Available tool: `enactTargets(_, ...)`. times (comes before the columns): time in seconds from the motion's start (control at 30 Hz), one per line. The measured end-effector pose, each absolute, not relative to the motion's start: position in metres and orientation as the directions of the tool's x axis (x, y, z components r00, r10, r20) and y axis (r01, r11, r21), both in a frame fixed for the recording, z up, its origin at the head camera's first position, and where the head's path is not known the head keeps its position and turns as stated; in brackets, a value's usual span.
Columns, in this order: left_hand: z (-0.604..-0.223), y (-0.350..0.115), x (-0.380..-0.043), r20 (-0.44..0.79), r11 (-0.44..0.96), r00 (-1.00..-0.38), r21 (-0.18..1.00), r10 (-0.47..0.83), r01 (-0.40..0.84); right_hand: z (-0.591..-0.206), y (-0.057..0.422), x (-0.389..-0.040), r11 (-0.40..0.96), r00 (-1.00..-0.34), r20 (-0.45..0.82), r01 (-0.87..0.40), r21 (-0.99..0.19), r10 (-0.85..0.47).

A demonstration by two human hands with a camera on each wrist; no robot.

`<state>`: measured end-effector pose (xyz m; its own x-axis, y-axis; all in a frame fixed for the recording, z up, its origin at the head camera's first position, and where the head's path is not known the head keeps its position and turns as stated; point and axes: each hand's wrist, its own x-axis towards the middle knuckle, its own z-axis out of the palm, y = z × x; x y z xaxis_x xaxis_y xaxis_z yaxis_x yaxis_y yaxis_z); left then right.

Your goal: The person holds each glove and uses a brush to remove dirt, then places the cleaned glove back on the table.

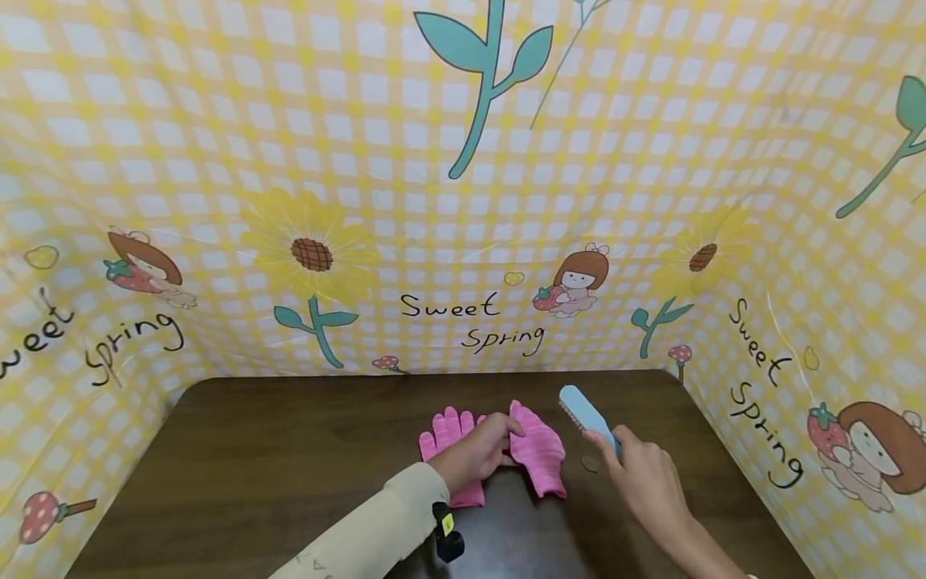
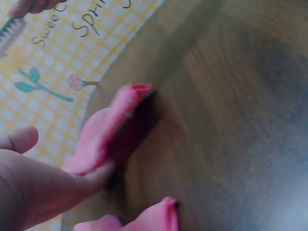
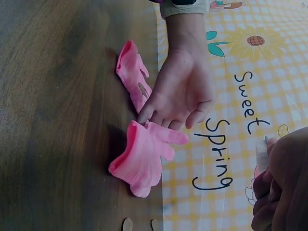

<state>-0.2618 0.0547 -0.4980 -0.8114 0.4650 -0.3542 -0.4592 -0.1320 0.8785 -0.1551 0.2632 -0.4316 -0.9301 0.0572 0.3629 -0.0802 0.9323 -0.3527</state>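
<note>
Two pink knitted gloves lie on the dark table. My left hand (image 1: 479, 452) reaches over the left glove (image 1: 450, 429) and touches the edge of the right glove (image 1: 538, 452). The right wrist view shows that hand's palm (image 3: 187, 86), with fairly straight fingers behind the near glove (image 3: 142, 161) and the thumb apart from it. In the left wrist view, a finger lies along the glove (image 2: 103, 132), whose cuff is lifted. My right hand (image 1: 644, 474) grips the handle of a light blue brush (image 1: 582, 408), held right of the gloves with its bristles facing down-left.
The brown wooden table (image 1: 289, 450) has rounded back corners. A yellow-checked cloth (image 1: 405, 225) printed with flowers and words encloses it on the back and sides. A small thin oval mark or object (image 1: 589, 464) lies right of the gloves, too small to identify.
</note>
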Motion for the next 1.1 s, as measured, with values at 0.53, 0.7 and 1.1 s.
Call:
enactTargets(0.53, -0.458, -0.030, -0.251, -0.199, 0.680, -0.980, 0.717, -0.015, -0.156, -0.431, 0.258, -0.155, 0.920, -0.948, 0.314, -0.080, -0.384, 0.048)
enactTargets(0.7, -0.474, -0.049, -0.247, -0.176, 0.802, -0.983, 0.577, -0.057, -0.150, -0.432, 0.257, -0.154, 0.919, -0.953, 0.300, -0.074, -0.386, 0.049)
enactTargets(1.1, -0.489, -0.021, -0.240, -0.221, 0.802, -0.960, 0.536, -0.170, -0.265, -0.437, 0.259, -0.152, 0.923, -0.960, 0.277, -0.062, -0.381, 0.049)
